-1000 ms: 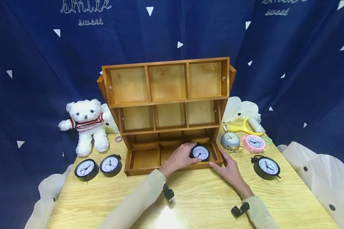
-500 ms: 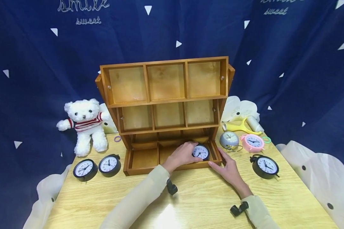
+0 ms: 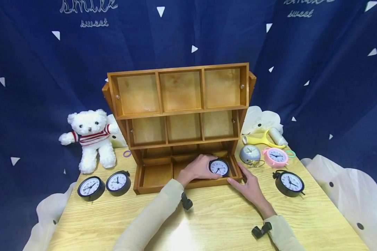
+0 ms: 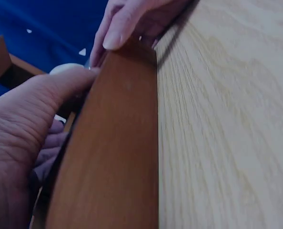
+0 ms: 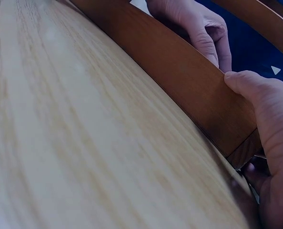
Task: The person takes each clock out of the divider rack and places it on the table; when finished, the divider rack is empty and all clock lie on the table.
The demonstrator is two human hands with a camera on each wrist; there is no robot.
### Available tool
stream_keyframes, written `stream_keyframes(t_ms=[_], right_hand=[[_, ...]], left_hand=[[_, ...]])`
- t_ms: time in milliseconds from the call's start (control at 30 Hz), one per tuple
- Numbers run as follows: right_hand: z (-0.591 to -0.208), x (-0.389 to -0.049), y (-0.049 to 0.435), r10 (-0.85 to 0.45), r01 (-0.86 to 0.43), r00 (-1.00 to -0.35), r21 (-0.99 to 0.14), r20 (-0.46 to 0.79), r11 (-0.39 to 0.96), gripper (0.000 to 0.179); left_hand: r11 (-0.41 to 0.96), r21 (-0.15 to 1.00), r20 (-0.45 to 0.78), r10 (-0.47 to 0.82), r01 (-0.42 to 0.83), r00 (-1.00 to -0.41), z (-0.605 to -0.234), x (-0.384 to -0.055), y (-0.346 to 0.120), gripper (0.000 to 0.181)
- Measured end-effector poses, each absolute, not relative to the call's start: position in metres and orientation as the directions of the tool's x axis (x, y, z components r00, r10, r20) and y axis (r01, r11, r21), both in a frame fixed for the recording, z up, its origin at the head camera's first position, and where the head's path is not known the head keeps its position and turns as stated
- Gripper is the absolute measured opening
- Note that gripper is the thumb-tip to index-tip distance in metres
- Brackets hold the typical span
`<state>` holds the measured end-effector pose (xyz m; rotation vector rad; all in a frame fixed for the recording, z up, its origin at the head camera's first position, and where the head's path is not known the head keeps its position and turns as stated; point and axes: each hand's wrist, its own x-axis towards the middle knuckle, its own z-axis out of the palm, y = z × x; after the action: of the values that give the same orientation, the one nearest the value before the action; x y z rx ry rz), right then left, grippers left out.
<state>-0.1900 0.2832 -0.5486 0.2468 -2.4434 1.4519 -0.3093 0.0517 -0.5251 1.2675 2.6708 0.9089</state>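
In the head view, a round black alarm clock [image 3: 219, 168] with a white dial leans face-up in the right part of the bottom tray of a brown wooden tiered box [image 3: 174, 115]. My left hand [image 3: 201, 167] grips the clock from its left side, thumb low at the front and fingers over the top. At the tray's front right corner, my right hand [image 3: 249, 186] holds the wood. The right wrist view shows that thumb [image 5: 244, 83] on the front board's top edge, fingers round the corner. The left wrist view hides most of the clock behind the front board [image 4: 108, 143].
Two black clocks [image 3: 91, 188] lie left on the table [image 3: 207, 223] before a white teddy bear [image 3: 92, 139]. To the right are grey [image 3: 250, 154], pink [image 3: 275, 157] and black [image 3: 289, 183] clocks, a yellow slingshot-shaped thing [image 3: 264, 139] and a white cylinder [image 3: 278, 136].
The head view has drifted slightly, so everything sits a little further left. My left hand shifts a little at the clock, showing more of its black rim; my right hand stays at the corner.
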Motion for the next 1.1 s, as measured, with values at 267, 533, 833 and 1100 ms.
stream_keyframes(t_ms=[267, 533, 833, 1100], right_hand=[[-0.563, -0.195, 0.285, 0.007, -0.297, -0.940, -0.828, 0.341, 0.476, 0.082], [-0.562, -0.194, 0.282, 0.012, -0.306, -0.935, -0.821, 0.356, 0.481, 0.081], [-0.550, -0.189, 0.280, 0.003, -0.296, -0.939, -0.817, 0.343, 0.495, 0.080], [-0.551, -0.190, 0.282, 0.012, -0.296, -0.939, -0.822, 0.345, 0.486, 0.081]], left_hand=[[0.456, 0.545, 0.239, 0.720, 0.703, -0.652, -0.529, -0.313, 0.048, 0.082], [0.448, 0.577, 0.271, 0.683, 0.683, -0.678, -0.533, -0.313, 0.046, 0.086], [0.436, 0.595, 0.321, 0.641, 0.675, -0.697, -0.522, -0.311, 0.045, 0.086], [0.402, 0.617, 0.368, 0.613, 0.676, -0.699, -0.506, -0.305, 0.037, 0.086]])
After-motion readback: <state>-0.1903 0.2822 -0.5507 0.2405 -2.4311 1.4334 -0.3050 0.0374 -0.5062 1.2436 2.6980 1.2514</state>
